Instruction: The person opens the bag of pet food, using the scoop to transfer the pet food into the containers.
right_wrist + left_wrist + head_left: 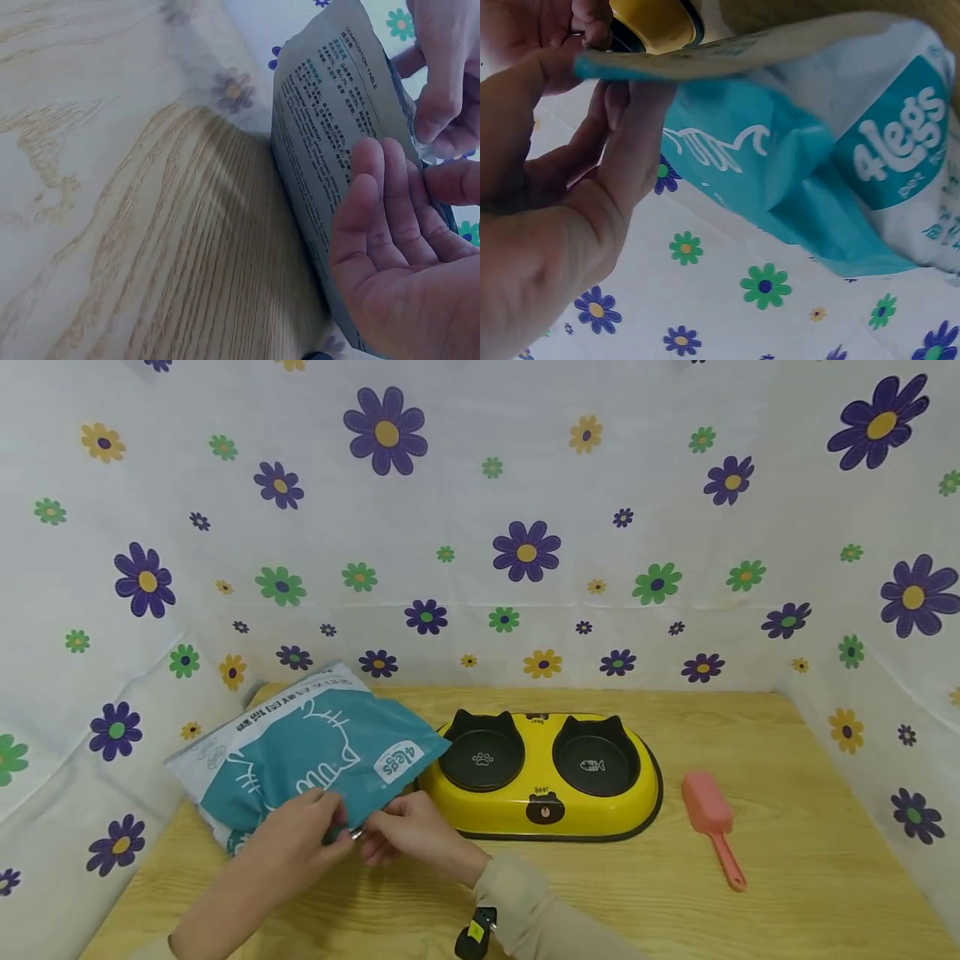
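Observation:
A teal and white pet food bag point(300, 743) with a cat drawing and "4Legs" print lies tilted at the left of the table. My left hand point(300, 835) pinches its near edge between thumb and fingers. Close beside it, my right hand point(420, 835) pinches the same edge, its other fingers lying against the printed back of the bag point(322, 112) in the right wrist view. In the left wrist view, the left hand point(577, 172) holds the bag's edge, with the right fingertips touching nearby. Something small and shiny shows between the hands, too small to tell.
A yellow double pet bowl point(540, 818) with two black cat-eared dishes stands right of the bag, whose corner reaches its left end. Farther right lies a pink scoop point(708, 810). Flowered cloth point(465, 468) hangs behind and at both sides of the wooden table point(810, 860).

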Action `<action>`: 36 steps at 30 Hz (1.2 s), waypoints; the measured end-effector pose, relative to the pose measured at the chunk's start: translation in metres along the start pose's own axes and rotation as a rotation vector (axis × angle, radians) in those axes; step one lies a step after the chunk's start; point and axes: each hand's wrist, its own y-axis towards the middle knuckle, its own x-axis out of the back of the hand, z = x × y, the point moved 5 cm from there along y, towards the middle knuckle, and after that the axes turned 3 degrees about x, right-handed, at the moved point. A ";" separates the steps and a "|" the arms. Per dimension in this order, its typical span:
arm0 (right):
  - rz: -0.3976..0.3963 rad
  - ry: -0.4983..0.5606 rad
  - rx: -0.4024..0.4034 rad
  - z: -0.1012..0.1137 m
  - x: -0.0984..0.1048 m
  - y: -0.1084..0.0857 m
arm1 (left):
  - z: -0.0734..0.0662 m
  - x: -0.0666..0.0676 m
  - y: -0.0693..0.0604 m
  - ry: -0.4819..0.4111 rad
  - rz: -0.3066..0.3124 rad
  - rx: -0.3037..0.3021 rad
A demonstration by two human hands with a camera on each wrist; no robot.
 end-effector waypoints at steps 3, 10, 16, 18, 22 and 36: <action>0.013 -0.004 -0.005 0.001 0.000 -0.002 | -0.005 -0.001 0.004 0.052 0.046 -0.011; 0.011 -0.010 -0.003 0.003 -0.002 -0.001 | -0.009 0.000 0.008 0.129 0.044 -0.019; -0.021 -0.024 0.000 0.005 -0.001 -0.002 | -0.013 -0.001 0.009 0.217 0.011 -0.020; -0.025 -0.023 0.002 0.006 -0.001 -0.002 | -0.014 -0.002 0.009 0.242 0.017 -0.024; -0.025 -0.018 0.000 0.006 -0.002 -0.001 | -0.015 -0.003 0.011 0.287 0.026 -0.045; -0.042 -0.036 0.015 0.007 -0.001 0.001 | -0.019 -0.011 0.018 0.388 0.010 -0.144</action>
